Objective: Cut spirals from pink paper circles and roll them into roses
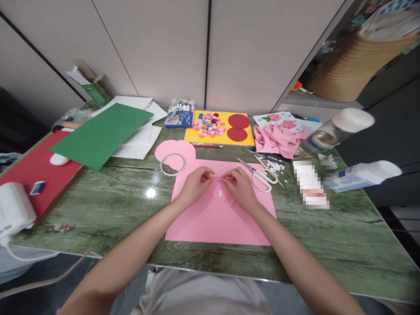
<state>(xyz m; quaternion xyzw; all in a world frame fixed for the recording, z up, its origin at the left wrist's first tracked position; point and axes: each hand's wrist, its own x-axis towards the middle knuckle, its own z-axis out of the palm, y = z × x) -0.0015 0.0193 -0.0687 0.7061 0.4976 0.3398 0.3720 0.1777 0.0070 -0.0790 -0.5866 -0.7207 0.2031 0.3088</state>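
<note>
Fingers half curled, the left hand (197, 185) and right hand (242, 187) are at a clear round thing (222, 193) on pink paper (216, 225). I can't tell if they grip it. Gentle fingers should keep it steady.

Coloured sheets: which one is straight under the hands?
The pink sheet, under the left hand and right hand. The green sheet and red sheet lie leftward, the yellow sheet farther back.

Room lies over the desk (121, 203) left of the pink sheet (216, 223), beyond the left forearm (139, 243); scissors (255, 172) and a tape roll (173, 174) block the sheet's far corners.
</note>
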